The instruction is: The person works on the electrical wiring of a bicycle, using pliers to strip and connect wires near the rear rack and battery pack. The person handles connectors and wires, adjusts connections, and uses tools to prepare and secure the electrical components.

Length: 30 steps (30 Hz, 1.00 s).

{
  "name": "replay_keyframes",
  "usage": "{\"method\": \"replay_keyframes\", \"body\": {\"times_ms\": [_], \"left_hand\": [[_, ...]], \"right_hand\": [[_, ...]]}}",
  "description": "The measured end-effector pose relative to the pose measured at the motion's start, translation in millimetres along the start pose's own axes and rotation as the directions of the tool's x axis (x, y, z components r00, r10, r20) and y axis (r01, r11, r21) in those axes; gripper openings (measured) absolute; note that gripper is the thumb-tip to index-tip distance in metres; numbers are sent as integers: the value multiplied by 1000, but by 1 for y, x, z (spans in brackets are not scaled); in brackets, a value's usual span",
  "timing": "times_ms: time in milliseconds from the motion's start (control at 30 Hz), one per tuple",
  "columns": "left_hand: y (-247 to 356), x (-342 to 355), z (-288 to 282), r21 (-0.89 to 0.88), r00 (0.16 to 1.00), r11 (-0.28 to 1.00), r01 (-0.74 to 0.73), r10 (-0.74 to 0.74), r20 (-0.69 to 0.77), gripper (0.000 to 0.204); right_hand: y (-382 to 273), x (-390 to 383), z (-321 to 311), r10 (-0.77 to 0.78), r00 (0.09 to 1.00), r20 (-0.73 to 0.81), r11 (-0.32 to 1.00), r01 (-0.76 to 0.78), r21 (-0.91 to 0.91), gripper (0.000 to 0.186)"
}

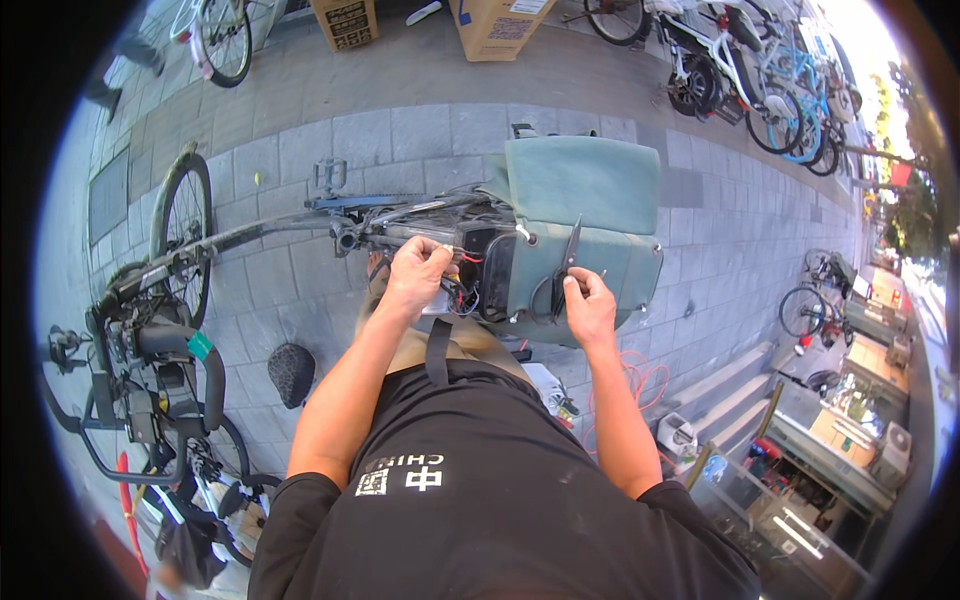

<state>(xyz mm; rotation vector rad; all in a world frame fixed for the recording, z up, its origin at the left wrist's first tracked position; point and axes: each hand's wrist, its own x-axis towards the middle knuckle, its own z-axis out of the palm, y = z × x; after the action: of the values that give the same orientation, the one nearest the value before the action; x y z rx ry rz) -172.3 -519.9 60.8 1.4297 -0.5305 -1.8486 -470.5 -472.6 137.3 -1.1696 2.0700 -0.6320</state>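
My left hand (418,272) is closed in a pinch above the open compartment of an electric bike (400,215). Thin red wires (470,258) run from its fingertips; the exact grip is partly hidden. More dark and coloured wires (460,296) lie tangled just below. Black-handled scissors (566,262) rest over a green fabric bag (625,270), blades pointing away from me. My right hand (590,305) has its thumb and fingers closed at the scissors, near the pivot. The bag's flap (585,180) is folded back, away from me.
The bike's handlebar (205,380) and front wheel (183,235) stand at left. A black saddle (292,375) lies on the paving. Red cable (640,378) coils right of my body. Cardboard boxes (500,30) and parked bikes (740,75) are at the far side.
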Motion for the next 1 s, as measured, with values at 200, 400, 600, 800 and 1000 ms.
{"method": "replay_keyframes", "body": {"times_ms": [200,400,600,800,1000], "left_hand": [[14,0,12,161,997,985,-58,66,-46,23],[35,-6,21,341,997,938,-62,43,65,28],[53,-2,22,620,996,784,14,-65,61,36],[84,-6,40,862,971,505,-44,-180,155,28],[94,-6,53,916,956,382,-123,-203,213,25]], "right_hand": [[-2,-30,-1,109,986,-127,983,-126,-133,37],[11,-38,8,16,993,-118,978,-40,-204,44],[-2,-42,14,22,993,-117,970,-49,-237,54],[14,-38,20,-13,993,-113,976,-12,-218,58],[3,-37,-5,196,969,153,936,-232,264,47]]}}
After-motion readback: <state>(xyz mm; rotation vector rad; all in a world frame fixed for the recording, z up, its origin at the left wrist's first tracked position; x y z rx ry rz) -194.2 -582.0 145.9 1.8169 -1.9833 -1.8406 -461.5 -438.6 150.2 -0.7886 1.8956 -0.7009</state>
